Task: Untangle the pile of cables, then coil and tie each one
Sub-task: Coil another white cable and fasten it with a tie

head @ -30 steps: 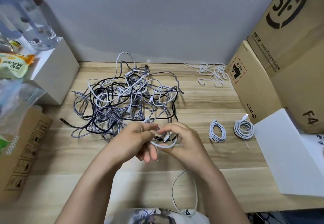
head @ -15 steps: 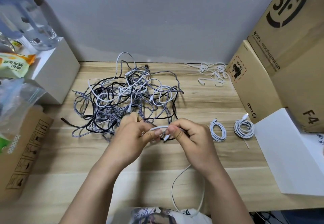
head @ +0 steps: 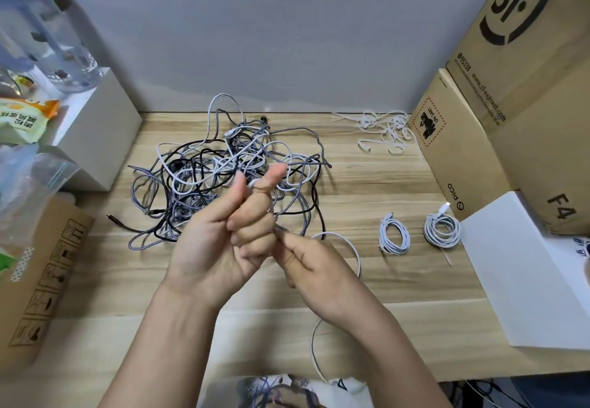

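Head view, looking down on a wooden table against a grey wall. Both hands raised at frame centre, close together. Left hand: fingers curled, thumb up, a white cable wound round thumb and fist. Right hand: fingers curled, pinching the same cable just beside the left fist. From there the cable arcs to the right, passes behind the right wrist and drops off the table's near edge at lower centre.

Pile of cables lies behind the hands, centre of frame: grey braided, black and white strands all tangled, one dark plug end trailing out at its lower left.

Right of centre, two coiled white cables flat on the table, side by side, not touching; the right one shows a white plug at its top. Upper right on the table, near the wall, a loose heap of white ties.

Containers: large cardboard boxes stacked at the right edge, closed, contents not visible. White box in front of them, lid on. Upper left, another white box with a clear plastic container and a snack packet on top; what the clear container holds is too blurred to tell. Flat brown carton at lower left, a clear plastic bag above it
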{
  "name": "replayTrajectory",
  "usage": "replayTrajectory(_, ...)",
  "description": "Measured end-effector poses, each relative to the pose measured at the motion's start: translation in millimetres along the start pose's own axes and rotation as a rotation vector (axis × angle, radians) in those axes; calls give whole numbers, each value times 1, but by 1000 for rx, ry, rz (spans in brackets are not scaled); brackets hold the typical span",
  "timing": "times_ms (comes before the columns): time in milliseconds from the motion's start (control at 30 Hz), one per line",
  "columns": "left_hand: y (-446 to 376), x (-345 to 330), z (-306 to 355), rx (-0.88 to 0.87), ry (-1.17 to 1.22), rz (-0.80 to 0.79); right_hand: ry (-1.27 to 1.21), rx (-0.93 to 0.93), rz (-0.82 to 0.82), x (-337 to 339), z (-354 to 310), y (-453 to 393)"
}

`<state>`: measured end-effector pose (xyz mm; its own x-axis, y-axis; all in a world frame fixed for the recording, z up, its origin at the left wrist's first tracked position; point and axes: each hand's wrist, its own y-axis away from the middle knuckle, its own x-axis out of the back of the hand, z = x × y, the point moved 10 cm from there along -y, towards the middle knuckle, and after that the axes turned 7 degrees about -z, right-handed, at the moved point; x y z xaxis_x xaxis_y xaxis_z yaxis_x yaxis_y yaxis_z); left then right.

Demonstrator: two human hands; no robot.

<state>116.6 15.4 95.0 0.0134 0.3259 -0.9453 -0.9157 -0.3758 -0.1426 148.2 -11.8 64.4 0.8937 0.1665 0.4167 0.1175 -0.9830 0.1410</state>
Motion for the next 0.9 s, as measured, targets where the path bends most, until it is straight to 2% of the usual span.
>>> replayTrajectory(100,-1,9,5,-84,-39,81,180,-15,-3,2,-7,3)
replayTrajectory(200,9,30,14,-191,-162,379,341,-87,-26,3,-10,7)
replayTrajectory(267,11,31,16,-206,-183,432,407,-105,-53,0,-13,10)
replayTrajectory(300,10,32,14,-192,-145,401,432,-105,-63,0,-16,12)
replayTrajectory(433,5,7,2,-69,85,104,450,-56,-86,2,-30,15)
replayTrajectory(533,9,-1,8,-90,8,55,436,-30,-103,-1,-34,16)
replayTrajectory(600,7,0,14,-144,-107,107,428,-2,-54,5,-37,17)
replayTrajectory(700,18,24,26,-209,-473,459,464,96,59,19,-45,23)
replayTrajectory(733,20,22,25,-190,-596,490,481,151,99,23,-50,25)
replayTrajectory(833,16,26,7,45,-788,518,460,240,187,28,-57,29)
replayTrajectory(900,16,24,0,225,-1079,461,327,247,236,36,-56,31)
